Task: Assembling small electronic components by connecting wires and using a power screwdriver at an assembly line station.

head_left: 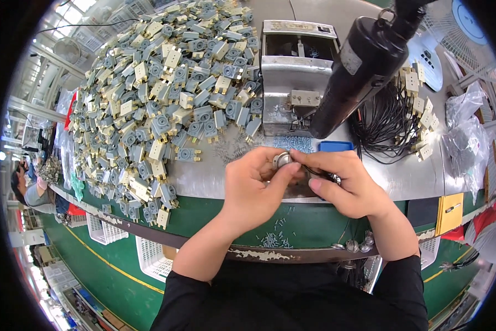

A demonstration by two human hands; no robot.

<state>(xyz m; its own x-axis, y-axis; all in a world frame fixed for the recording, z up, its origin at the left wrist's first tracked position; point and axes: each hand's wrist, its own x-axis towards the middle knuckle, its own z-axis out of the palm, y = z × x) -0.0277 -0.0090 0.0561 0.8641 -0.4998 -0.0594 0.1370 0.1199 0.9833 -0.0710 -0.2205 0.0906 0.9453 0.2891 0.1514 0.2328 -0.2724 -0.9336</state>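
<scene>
In front of me, over the near edge of the metal worktop, my left hand (254, 187) pinches a small round silver metal part (284, 160) between thumb and fingers. A cream-coloured piece shows beside it, partly covered by the fingers. My right hand (348, 181) is closed, its index finger reaching to the metal part. A dark cord (314, 171) runs between that hand's thumb and fingers; its far end is hidden. Just beyond both hands lie loose blue-silver screws (295, 144) and a small blue tray (336, 146).
A big heap of grey and cream plug-like housings (176, 83) covers the left. Behind my hands stands a screw feeder (295, 71); a black electric screwdriver (358, 71) hangs beside it. Black cables (388, 121) lie right. Screws (275, 239) and round metal parts (353, 245) rest near the edge.
</scene>
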